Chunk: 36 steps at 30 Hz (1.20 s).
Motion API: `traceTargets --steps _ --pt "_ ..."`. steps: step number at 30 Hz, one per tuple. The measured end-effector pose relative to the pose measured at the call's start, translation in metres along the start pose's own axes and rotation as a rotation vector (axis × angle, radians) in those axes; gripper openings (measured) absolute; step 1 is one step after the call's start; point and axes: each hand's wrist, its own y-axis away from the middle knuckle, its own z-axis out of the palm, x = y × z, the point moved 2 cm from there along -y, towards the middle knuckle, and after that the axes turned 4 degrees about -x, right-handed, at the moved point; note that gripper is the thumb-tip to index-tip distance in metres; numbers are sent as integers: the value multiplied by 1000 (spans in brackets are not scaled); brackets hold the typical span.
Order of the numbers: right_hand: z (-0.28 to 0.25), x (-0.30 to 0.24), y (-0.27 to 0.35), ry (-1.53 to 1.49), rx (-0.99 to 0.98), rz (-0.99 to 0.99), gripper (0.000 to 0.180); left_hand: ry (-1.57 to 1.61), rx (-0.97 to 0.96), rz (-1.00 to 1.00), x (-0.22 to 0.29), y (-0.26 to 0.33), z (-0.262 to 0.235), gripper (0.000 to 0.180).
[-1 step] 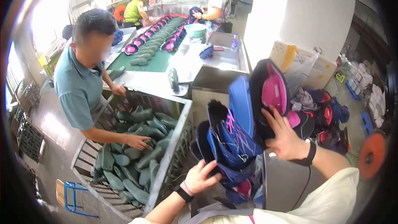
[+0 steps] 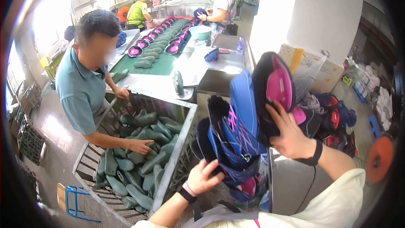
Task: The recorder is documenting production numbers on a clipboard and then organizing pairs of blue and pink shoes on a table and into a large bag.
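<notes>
In front of me is a bundle of blue shoe uppers [image 2: 242,120] with black edges and pink stitching, nested together. My left hand [image 2: 204,179] grips the bundle's lower left edge, its fingertips partly hidden behind black material. Fingers of my right hand [image 2: 292,137] are closed on a black shoe upper [image 2: 262,114] with a bright pink lining, standing upright against the bundle's right side. The thumb side of that hand is partly hidden. Below, more blue and pink uppers hang by a grey metal surface [image 2: 291,185].
A metal-barred cart [image 2: 175,158] of green shoe lasts [image 2: 135,166] stands left; a co-worker [image 2: 82,88] reaches into it. Beyond, a table [image 2: 126,65] carries rows of lasts and uppers, with two more people. Cardboard boxes [image 2: 329,76] and piled shoe uppers [image 2: 337,114] are at right.
The bundle and the pink-lined upper have risen slightly and shifted a little to the left. Both of my hands keep their holds.
</notes>
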Motion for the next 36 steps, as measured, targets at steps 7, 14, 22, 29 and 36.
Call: traceTargets --steps 7,14,22,29,36 --pt "-23 70 -133 162 461 -82 10 -464 287 -175 -148 -54 12 27" --pt "20 204 -261 156 693 -219 7 -666 303 -258 -315 -132 27 30" --pt "79 423 -374 -43 705 27 12 -618 318 -116 -499 -283 128 26" --pt "244 539 -424 -75 287 253 19 -21 -125 -374 -599 -291 255 42" --pt "420 577 -407 -7 -110 357 28 6 -659 -515 -624 -247 338 20"
